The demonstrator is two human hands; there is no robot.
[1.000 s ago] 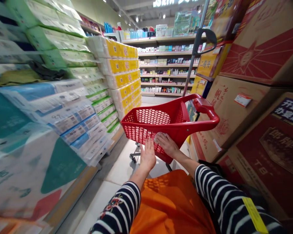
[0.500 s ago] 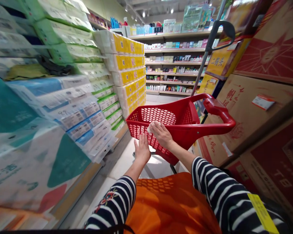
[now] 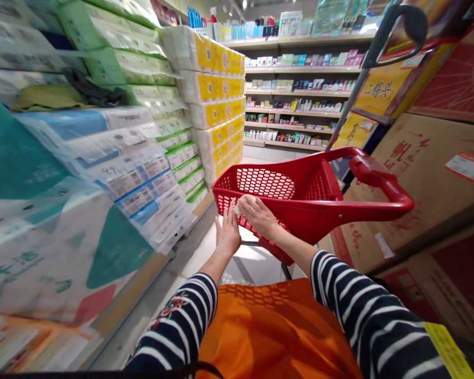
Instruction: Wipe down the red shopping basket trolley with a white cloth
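A red plastic shopping cart (image 3: 319, 213) with a honeycomb-holed basket stands in front of me, its handle to the right. My right hand (image 3: 259, 217) lies along the near side of the basket, fingers pointing left, holding a crumpled white wipe (image 3: 237, 209) against the mesh. Most of the wipe is hidden under the fingers. Just left of it, my left hand (image 3: 228, 237) is open, its fingers straight and raised at the basket's outer side near the left end. Whether its fingertips touch the plastic I cannot tell.
Stacked paper packs (image 3: 146, 179) line the left, with a cloth (image 3: 49, 97) lying on them. Yellow-and-white packs (image 3: 217, 113) rise beyond. Cardboard cartons (image 3: 430, 163) are piled at the right, beside a dark handle on a pole (image 3: 403, 58). Product shelves (image 3: 300, 92) fill the back.
The cart and surroundings sit farther right in my view. Both hands have shifted left along the basket toward its left end, the wipe still under my right hand.
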